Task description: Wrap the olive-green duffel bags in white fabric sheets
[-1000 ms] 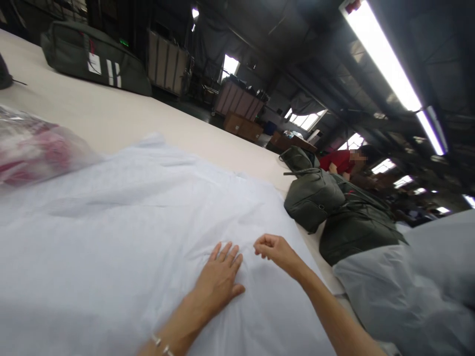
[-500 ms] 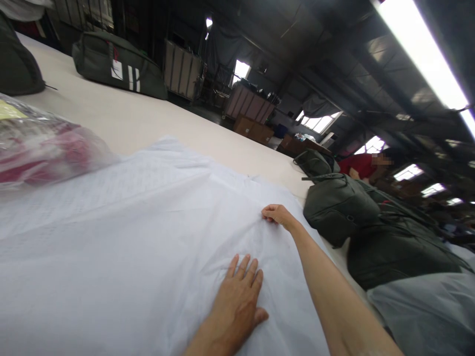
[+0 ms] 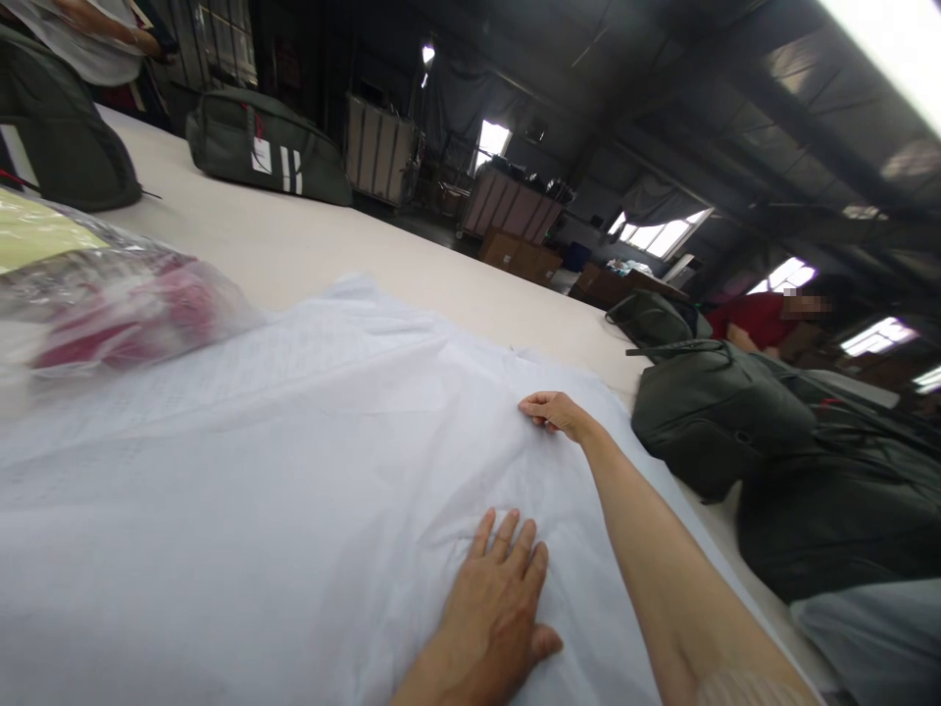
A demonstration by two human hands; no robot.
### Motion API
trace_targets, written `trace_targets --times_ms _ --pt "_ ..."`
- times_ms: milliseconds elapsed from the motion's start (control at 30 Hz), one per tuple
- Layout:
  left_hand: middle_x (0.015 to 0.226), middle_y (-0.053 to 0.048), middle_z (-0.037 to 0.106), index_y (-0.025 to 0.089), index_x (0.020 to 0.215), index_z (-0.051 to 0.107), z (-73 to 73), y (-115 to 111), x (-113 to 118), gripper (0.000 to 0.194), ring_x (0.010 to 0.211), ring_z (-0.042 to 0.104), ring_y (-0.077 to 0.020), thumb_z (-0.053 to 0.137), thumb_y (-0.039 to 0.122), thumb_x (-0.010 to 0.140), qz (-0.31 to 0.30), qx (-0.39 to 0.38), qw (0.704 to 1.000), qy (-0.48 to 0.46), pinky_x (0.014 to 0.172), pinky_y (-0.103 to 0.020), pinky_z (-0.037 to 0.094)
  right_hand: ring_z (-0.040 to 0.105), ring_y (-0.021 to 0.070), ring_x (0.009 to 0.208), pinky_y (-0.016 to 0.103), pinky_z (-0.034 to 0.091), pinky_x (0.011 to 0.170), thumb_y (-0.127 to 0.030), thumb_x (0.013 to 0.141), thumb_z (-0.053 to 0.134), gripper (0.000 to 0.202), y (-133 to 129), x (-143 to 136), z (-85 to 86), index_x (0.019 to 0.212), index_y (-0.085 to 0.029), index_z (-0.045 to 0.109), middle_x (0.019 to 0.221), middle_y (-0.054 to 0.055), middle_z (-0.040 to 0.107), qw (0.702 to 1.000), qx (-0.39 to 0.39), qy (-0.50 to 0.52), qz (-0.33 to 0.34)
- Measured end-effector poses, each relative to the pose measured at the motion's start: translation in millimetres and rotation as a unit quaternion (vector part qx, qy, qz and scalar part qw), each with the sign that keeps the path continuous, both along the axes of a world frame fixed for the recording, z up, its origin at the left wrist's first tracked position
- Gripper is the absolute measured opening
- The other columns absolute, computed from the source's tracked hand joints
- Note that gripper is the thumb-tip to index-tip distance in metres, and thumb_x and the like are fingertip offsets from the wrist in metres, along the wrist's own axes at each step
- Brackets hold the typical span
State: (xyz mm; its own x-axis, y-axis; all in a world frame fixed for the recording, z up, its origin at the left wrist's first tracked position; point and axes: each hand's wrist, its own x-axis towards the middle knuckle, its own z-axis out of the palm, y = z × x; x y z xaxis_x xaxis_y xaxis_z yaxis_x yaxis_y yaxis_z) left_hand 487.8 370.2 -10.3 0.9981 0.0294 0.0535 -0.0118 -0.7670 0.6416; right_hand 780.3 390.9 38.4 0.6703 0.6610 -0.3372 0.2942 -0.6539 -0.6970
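Observation:
A large white sheet [image 3: 279,490], wrinkled in places, covers the near part of the pale table. My left hand [image 3: 496,598] lies flat on it at the lower middle, fingers spread and palm down. Farther forward and slightly to the right, my right hand [image 3: 553,412] is closed in a pinch at the sheet's surface. Whatever its fingertips hold is too small to make out. Faint creases run in the sheet between the two hands.
A clear plastic bag with pink contents [image 3: 176,304] lies at the left. A dark green bag with white stripes [image 3: 265,147] stands on the table [image 3: 412,265] behind. More dark green bags [image 3: 727,412] crowd the right side. A person in red [image 3: 750,319] is beyond them.
The view has swung slightly left, so the surroundings appear shifted right. My left hand still lies flat and my right hand keeps its pinch. More of a person's arm shows at the upper left.

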Motion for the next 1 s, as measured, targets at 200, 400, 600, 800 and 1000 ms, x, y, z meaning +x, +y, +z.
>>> trace_targets --times_ms 200,400,600,800,1000 --pt "0.156 -0.015 0.027 0.015 0.144 0.038 0.9 1.3 -0.6 0.077 0.146 0.015 -0.0336 0.047 0.065 0.087 0.001 -0.005 1.0 0.001 0.121 -0.058 0.011 0.042 0.0069 0.047 0.02 0.026 0.043 -0.034 0.07 0.075 0.022 8.7 -0.6 -2.8 0.082 -0.017 0.07 0.051 -0.004 0.054 0.998 -0.045 -0.035 0.018" --pt "0.155 -0.015 0.029 0.015 0.144 0.038 -4.3 -0.7 -0.7 0.077 0.145 0.018 -0.0346 0.038 0.069 0.089 0.006 0.012 1.0 -0.021 0.121 -0.059 0.016 0.05 0.0091 0.05 0.02 0.03 0.045 -0.031 0.068 0.076 0.036 13.1 5.6 -8.3 0.097 -0.019 0.058 0.056 -0.006 0.057 0.993 -0.071 -0.084 0.035" --pt "0.155 -0.015 0.029 0.014 0.144 0.038 -4.6 -0.3 -0.2 0.078 0.145 0.017 -0.0347 0.039 0.069 0.089 0.002 0.017 1.0 -0.018 0.12 -0.06 0.016 0.06 0.0177 0.066 0.027 0.039 0.056 -0.047 0.057 0.083 0.046 8.1 16.1 -8.5 0.082 -0.022 0.054 0.071 0.001 0.063 0.974 -0.135 -0.183 0.018" --pt "0.155 -0.015 0.029 0.015 0.143 0.039 -2.3 -0.2 -0.9 0.076 0.145 0.018 -0.0336 0.042 0.067 0.088 0.005 0.016 1.0 -0.02 0.12 -0.059 0.016 0.062 0.0233 0.084 0.032 0.043 0.069 -0.067 0.061 0.074 0.06 -7.8 10.8 -18.8 0.098 -0.023 0.056 0.091 0.005 0.067 0.947 -0.135 -0.292 -0.023" --pt "0.155 -0.013 0.03 0.017 0.144 0.038 -3.9 -0.6 -2.7 0.074 0.145 0.019 -0.0317 0.043 0.066 0.088 0.016 0.04 0.999 -0.032 0.121 -0.056 0.015 0.064 0.0172 0.074 0.027 0.048 0.067 -0.056 0.071 0.072 0.061 -14.7 11.0 -11.0 0.118 -0.018 0.06 0.095 0.006 0.069 0.981 0.02 -0.187 -0.046"
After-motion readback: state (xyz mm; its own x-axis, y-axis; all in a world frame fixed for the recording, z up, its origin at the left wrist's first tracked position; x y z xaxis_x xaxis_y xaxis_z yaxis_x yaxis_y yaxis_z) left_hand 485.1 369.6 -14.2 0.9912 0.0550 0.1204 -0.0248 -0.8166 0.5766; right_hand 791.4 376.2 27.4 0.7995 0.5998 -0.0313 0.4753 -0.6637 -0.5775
